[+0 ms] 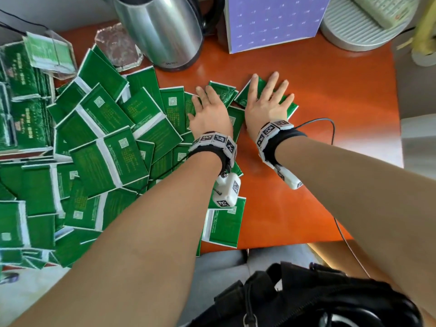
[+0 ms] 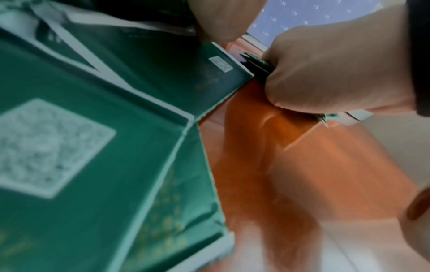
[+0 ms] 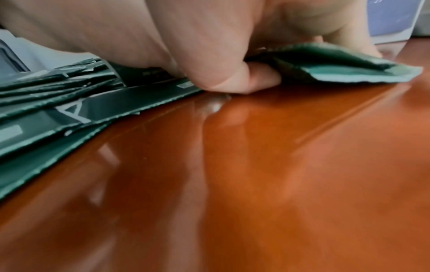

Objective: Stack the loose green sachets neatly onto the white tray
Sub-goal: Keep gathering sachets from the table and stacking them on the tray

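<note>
Evidently early in the task: both the left hand and right hand press flat, fingers spread, on green sachets heaped unsorted to their left, no white tray discernible.

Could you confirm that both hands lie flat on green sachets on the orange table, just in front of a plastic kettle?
The kettle is shiny steel, not plastic, as the head view shows. Otherwise right: left hand and right hand lie flat on sachets on the table.

Green sachets (white-edged, pale square codes) cover an orange table beside a lilac calendar.
</note>
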`<act>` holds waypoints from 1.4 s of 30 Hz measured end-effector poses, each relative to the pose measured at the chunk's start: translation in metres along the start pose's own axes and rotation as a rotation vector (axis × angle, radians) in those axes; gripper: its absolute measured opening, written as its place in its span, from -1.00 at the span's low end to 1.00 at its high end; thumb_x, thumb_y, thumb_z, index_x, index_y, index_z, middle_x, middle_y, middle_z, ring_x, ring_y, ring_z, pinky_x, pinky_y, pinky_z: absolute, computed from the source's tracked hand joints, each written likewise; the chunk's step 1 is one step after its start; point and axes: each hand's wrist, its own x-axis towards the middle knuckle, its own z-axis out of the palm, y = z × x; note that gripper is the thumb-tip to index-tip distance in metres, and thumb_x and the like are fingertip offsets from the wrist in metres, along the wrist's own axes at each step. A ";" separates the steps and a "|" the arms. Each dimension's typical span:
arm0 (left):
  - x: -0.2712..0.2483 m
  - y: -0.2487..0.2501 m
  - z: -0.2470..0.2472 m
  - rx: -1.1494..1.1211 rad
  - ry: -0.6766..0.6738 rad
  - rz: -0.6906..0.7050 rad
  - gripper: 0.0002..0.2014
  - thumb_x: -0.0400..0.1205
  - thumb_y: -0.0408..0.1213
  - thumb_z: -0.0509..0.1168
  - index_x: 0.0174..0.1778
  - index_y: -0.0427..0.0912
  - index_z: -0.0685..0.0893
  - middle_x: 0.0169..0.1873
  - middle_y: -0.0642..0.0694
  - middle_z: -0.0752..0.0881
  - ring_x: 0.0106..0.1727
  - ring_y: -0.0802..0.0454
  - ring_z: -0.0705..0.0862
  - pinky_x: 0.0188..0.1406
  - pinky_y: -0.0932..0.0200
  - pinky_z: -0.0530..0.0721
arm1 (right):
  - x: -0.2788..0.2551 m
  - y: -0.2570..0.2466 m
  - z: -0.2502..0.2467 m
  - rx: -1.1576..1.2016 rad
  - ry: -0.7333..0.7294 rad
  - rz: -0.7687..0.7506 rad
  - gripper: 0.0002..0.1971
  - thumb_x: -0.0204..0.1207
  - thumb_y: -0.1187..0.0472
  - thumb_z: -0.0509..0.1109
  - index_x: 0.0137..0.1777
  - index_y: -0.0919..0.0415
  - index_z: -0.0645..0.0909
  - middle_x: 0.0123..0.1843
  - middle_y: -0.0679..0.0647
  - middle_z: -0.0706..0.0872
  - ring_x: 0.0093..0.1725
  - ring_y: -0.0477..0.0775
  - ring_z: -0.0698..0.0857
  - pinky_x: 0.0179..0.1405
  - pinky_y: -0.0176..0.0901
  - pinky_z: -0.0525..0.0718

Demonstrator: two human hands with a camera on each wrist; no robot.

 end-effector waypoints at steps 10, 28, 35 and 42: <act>-0.013 -0.009 -0.020 0.045 -0.072 0.210 -0.27 0.75 -0.40 0.10 0.78 -0.09 -0.14 0.78 -0.12 -0.09 0.77 -0.24 -0.04 0.69 -0.36 0.06 | -0.024 0.022 -0.053 -0.069 -0.097 -0.076 -0.29 0.64 0.51 -0.06 0.74 0.35 -0.30 0.77 0.32 -0.06 0.75 0.34 -0.03 0.68 0.35 0.05; -0.176 -0.068 -0.288 0.293 0.499 0.629 -0.11 0.61 -0.61 0.13 0.77 0.15 -0.03 0.78 -0.04 -0.02 0.74 -0.15 0.13 0.63 -0.20 0.23 | -0.229 0.002 -0.257 -0.231 0.539 -0.393 -0.28 0.65 0.38 0.13 0.77 0.24 -0.09 0.77 0.25 0.07 0.72 0.31 0.14 0.67 0.26 0.14; -0.270 -0.146 -0.389 0.342 0.730 0.559 -0.18 0.67 -0.50 0.22 0.76 0.12 0.03 0.74 -0.10 0.16 0.69 -0.15 0.26 0.58 -0.19 0.30 | -0.328 -0.070 -0.332 -0.172 0.749 -0.506 -0.32 0.62 0.36 0.19 0.73 0.28 0.06 0.68 0.25 0.30 0.62 0.32 0.32 0.57 0.27 0.34; -0.326 -0.257 -0.458 0.398 0.891 0.507 -0.23 0.64 -0.51 0.19 0.76 -0.03 0.09 0.68 -0.20 0.30 0.61 -0.21 0.38 0.43 -0.22 0.43 | -0.398 -0.169 -0.375 -0.169 0.852 -0.600 -0.29 0.61 0.42 0.20 0.73 0.32 0.02 0.69 0.29 0.25 0.65 0.33 0.28 0.59 0.22 0.35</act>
